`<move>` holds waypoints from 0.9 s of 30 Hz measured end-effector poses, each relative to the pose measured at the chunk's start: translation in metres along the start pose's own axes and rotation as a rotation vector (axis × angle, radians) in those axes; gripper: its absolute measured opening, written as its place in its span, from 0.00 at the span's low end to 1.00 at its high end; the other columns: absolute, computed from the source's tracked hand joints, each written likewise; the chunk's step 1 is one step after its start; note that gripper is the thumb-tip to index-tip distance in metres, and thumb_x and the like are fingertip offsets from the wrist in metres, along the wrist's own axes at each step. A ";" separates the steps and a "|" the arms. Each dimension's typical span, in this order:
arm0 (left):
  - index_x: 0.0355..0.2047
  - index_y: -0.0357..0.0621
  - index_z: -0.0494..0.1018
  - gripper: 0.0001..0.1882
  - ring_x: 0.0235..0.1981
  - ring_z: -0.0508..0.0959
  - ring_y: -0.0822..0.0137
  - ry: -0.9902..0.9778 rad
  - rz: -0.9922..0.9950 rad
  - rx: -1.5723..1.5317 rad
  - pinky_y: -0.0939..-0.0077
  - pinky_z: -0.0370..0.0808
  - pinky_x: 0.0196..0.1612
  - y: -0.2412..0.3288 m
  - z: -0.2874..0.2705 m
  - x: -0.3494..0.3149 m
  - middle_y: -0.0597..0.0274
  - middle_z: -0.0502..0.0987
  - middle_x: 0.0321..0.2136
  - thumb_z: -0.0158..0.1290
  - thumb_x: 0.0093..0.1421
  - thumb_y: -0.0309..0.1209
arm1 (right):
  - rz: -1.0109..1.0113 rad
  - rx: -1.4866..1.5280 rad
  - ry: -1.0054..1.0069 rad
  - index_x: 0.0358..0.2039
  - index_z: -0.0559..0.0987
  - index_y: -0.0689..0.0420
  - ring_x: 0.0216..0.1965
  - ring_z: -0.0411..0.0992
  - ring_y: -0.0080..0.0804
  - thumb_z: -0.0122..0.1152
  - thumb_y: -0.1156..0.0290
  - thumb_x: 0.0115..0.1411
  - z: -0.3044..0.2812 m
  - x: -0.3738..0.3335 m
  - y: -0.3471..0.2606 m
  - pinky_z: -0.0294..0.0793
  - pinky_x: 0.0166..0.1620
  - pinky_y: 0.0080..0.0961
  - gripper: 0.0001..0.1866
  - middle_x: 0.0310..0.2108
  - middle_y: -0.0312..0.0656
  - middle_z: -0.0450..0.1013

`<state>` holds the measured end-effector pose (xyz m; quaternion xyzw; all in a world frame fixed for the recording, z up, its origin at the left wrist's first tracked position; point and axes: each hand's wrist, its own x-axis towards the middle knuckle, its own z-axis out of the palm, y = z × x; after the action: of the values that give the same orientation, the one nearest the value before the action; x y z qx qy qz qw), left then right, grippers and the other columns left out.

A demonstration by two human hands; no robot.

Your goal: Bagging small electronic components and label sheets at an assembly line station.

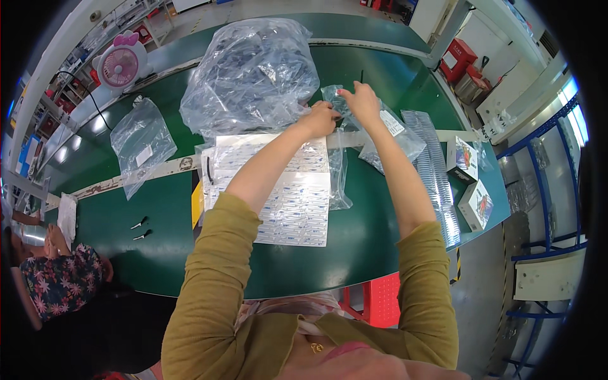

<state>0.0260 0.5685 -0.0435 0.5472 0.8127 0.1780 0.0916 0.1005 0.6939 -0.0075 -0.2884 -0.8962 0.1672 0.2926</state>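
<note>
At the far middle of the table, my left hand [321, 119] is closed, its fingers curled down at the edge of a small clear bag. What it grips is hidden; something dark shows by its fingertips. Just right of it, my right hand [362, 104] pinches clear plastic, its thumb pointing left. A clear plastic bag [408, 145] with a white label and small contents lies under my right wrist. Beneath my left forearm is a white sheet [291, 215] covered in rows of small blue-printed stickers. A large clear bag [253, 76], stuffed with bagged items, stands beside my left hand.
Ridged clear plastic trays [430, 171] run along the right, beside two small boxes [475, 206]. Leftward are a flat clear bag [144, 145], two small dark pieces [143, 234] and a pink-and-white fan [121, 65]. Another person's hands [57, 240] are at the left edge.
</note>
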 end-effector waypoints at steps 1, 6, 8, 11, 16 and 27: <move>0.44 0.51 0.71 0.17 0.58 0.56 0.54 0.016 0.057 -0.032 0.46 0.51 0.56 0.000 -0.001 0.002 0.54 0.58 0.56 0.45 0.53 0.34 | 0.017 -0.030 -0.037 0.33 0.74 0.65 0.37 0.70 0.49 0.61 0.56 0.46 0.007 0.006 0.003 0.70 0.40 0.38 0.23 0.35 0.53 0.70; 0.45 0.49 0.71 0.19 0.59 0.52 0.50 0.123 0.069 -0.029 0.53 0.52 0.58 0.001 0.006 -0.003 0.50 0.55 0.57 0.45 0.51 0.26 | 0.140 -0.065 -0.253 0.29 0.77 0.62 0.38 0.72 0.48 0.63 0.63 0.45 0.041 0.025 0.014 0.72 0.39 0.38 0.16 0.33 0.52 0.73; 0.45 0.47 0.71 0.19 0.59 0.53 0.48 0.204 0.101 -0.003 0.56 0.54 0.58 0.005 0.006 -0.008 0.49 0.55 0.57 0.45 0.51 0.24 | 0.133 -0.080 -0.201 0.27 0.77 0.62 0.37 0.72 0.49 0.62 0.64 0.45 0.052 0.032 0.020 0.72 0.39 0.38 0.14 0.32 0.52 0.73; 0.44 0.38 0.69 0.17 0.56 0.58 0.47 0.253 0.183 0.051 0.65 0.59 0.56 0.012 0.000 -0.025 0.45 0.59 0.54 0.46 0.53 0.25 | 0.089 -0.112 -0.179 0.27 0.77 0.61 0.37 0.72 0.49 0.61 0.67 0.45 0.056 0.036 0.012 0.73 0.39 0.38 0.11 0.32 0.53 0.74; 0.37 0.40 0.71 0.10 0.37 0.74 0.57 0.124 0.615 -0.399 0.67 0.71 0.40 0.067 -0.035 -0.118 0.55 0.72 0.37 0.49 0.54 0.28 | -0.005 -0.171 -0.100 0.29 0.77 0.59 0.37 0.72 0.45 0.61 0.61 0.47 0.030 0.033 0.003 0.72 0.38 0.38 0.14 0.32 0.49 0.74; 0.31 0.40 0.72 0.21 0.32 0.75 0.51 0.382 -0.755 -0.001 0.62 0.70 0.34 -0.129 -0.106 -0.261 0.48 0.75 0.26 0.48 0.54 0.48 | -0.120 0.271 -0.072 0.38 0.77 0.58 0.32 0.73 0.41 0.55 0.61 0.51 -0.019 0.003 -0.011 0.70 0.36 0.30 0.17 0.28 0.46 0.75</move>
<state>-0.0205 0.2645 -0.0083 0.1684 0.9584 0.2305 -0.0015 0.1054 0.6898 0.0135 -0.1861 -0.8910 0.2790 0.3061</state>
